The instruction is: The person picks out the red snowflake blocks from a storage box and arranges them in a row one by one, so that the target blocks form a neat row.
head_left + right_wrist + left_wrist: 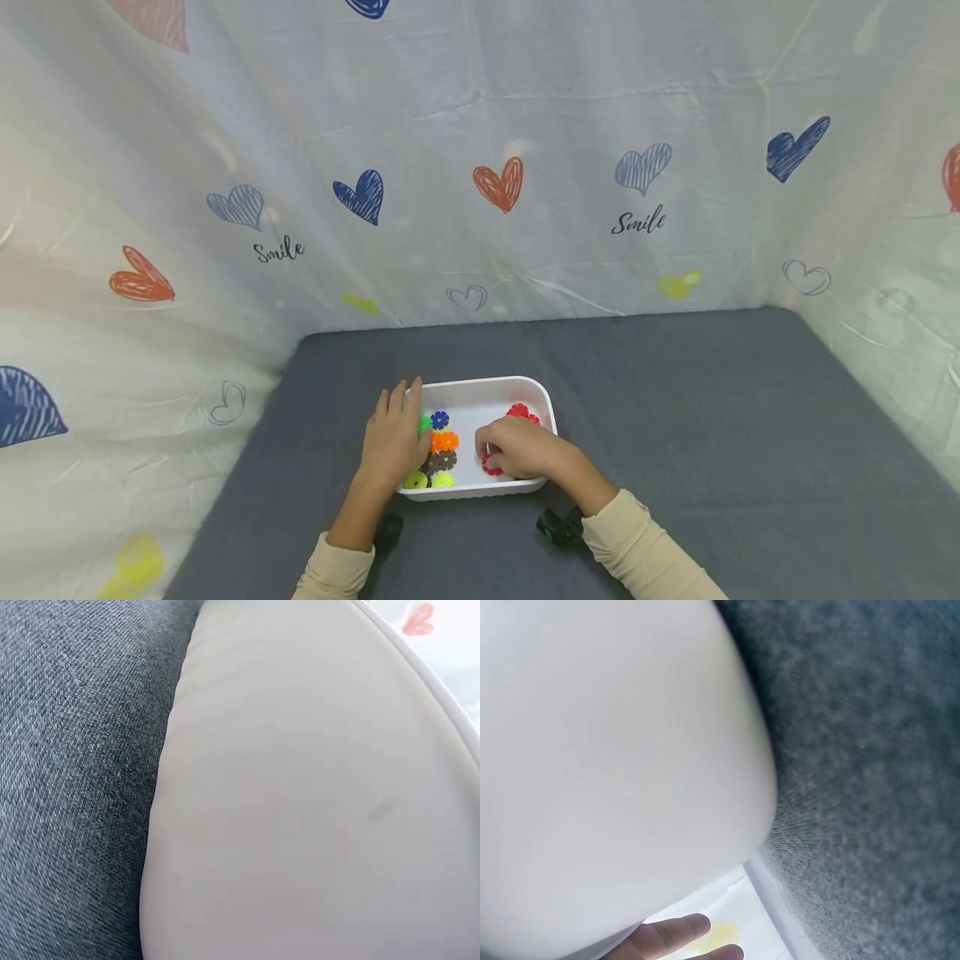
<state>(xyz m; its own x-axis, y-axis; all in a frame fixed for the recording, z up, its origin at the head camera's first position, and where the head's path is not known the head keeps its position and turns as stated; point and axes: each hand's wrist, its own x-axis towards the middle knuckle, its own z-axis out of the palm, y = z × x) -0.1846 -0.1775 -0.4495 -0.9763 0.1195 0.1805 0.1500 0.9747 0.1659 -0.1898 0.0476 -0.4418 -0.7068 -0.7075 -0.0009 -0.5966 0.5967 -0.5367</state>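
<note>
A white plastic tray holds small notched plastic discs. Along its left side lie blue, green, orange, brown and yellow-green discs. My left hand rests over the tray's left rim with straight fingers, the thumb reaching inside. In the left wrist view, two fingertips show past the tray's wall. Inside the tray's right part, my right hand has curled fingers and pinches a red notched disc. Other red discs lie just beyond that hand, partly covered.
The tray stands on a dark grey cloth-covered table. Dark wrist-camera parts sit below the wrists. A white curtain printed with hearts encloses the back and sides. The wrist views mostly show the tray's outer wall.
</note>
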